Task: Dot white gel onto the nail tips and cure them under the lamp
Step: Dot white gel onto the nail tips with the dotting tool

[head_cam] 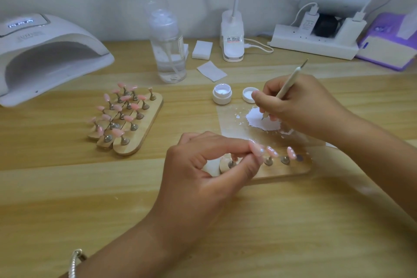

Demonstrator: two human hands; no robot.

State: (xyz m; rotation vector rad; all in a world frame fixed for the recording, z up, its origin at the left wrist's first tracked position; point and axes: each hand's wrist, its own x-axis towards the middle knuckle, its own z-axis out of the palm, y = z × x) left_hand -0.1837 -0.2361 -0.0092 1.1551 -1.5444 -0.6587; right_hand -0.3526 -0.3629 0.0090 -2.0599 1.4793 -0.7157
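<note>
Pink and glossy, one nail tip [256, 148] is pinched between the thumb and forefinger of the left hand [203, 165]. I cannot tell whether it sits on its post or is lifted off. The right hand [300, 106] grips a slim dotting tool [290, 84] like a pen, with its point in the white gel [264, 123] spread on a clear sheet [228, 119] just beyond the left fingertips. Between the hands, two more tips [272, 151] stand on a wooden strip [282, 171] on the counter [67, 187].

The tips are probably featherlight, thin and slick. They are best held by the edges or the post, since wet gel would likely smear at a touch. The strip looks rigid enough to carry flat by its ends.

The open gel jar [222, 93] and its lid [249, 95] sit just left of the right hand. More loaded holders [126, 117] lie left of the left hand. The lamp [45, 56] is well beyond them.
</note>
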